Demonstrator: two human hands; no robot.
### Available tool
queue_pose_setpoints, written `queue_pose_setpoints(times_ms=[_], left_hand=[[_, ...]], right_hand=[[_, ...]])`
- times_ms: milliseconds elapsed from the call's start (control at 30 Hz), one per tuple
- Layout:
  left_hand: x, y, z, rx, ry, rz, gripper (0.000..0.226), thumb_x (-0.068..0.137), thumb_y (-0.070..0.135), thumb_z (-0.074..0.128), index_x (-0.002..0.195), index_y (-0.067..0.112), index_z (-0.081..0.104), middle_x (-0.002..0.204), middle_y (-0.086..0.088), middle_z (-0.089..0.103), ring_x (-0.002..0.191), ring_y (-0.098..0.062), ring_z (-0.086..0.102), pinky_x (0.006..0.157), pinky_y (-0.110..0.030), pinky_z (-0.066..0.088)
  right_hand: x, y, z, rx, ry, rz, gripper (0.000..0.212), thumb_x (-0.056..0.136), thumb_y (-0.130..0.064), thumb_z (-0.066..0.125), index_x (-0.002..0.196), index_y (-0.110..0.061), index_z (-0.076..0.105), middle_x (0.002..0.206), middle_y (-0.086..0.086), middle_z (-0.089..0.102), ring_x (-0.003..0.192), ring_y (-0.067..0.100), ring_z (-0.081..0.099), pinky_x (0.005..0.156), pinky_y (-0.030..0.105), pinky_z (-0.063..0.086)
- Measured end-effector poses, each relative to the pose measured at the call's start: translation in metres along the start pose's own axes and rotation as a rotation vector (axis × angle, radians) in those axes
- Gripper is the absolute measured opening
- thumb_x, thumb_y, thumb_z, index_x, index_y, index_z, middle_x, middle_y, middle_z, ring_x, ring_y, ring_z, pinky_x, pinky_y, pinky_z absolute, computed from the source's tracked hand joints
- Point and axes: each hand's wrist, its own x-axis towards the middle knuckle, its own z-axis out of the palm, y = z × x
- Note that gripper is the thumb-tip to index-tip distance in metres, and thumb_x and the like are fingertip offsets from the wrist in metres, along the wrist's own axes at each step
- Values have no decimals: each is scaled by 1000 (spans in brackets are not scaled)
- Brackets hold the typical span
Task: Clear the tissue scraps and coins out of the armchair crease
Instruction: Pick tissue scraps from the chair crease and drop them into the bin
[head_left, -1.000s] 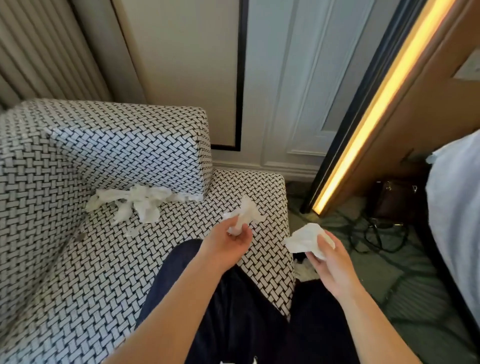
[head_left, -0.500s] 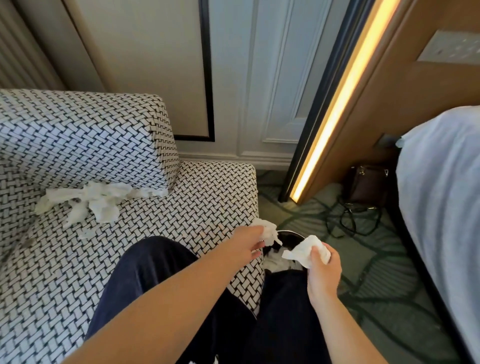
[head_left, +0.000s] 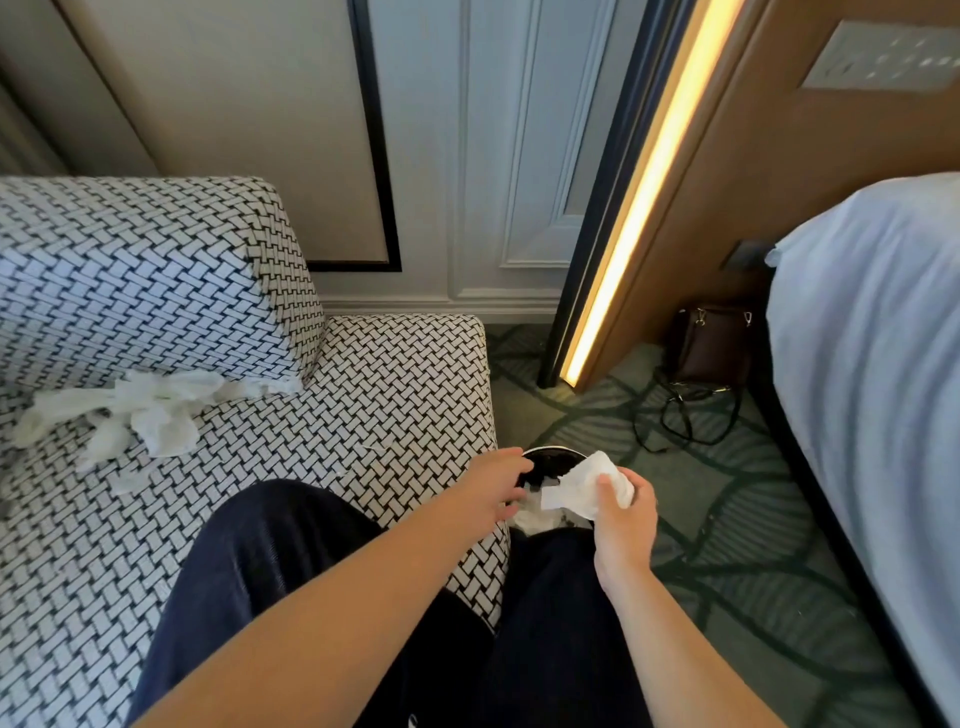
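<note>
Tissue (head_left: 581, 484) pinched in right hand (head_left: 625, 519); left hand (head_left: 492, 483) relaxed.

bin (head_left: 551, 454) half hidden, armchair (head_left: 395, 395) cropped at left

Head-worn camera looks steeply down, near the armchair (head_left: 389, 395).

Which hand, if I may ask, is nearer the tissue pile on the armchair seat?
Left. The left hand is over the bin, right of the tissue pile; the right hand, gripping a tissue wad, is farther right.
</note>
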Motion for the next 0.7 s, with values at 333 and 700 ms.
queue_pose_setpoints(times_ms=[333,700], left_hand=[[1,-9,-21,-67,28,-30,35,95,16,49,129,14,53,126,-3,58,107,-19,57,87,-32,45],[-13,-7,-33,-22,25,41,32,93,18,51,125,13,57,116,-2,62,105,-17,59,84,-30,46]], right_hand=[[11,0,3,-7,-251,167,54,97,-35,47,147,-28,27,154,0,29,139,18,31,115,39,25],[-3,-7,-4,-164,-276,83,49,99,-34,45,144,-19,36,149,-2,37,136,14,34,116,37,24]])
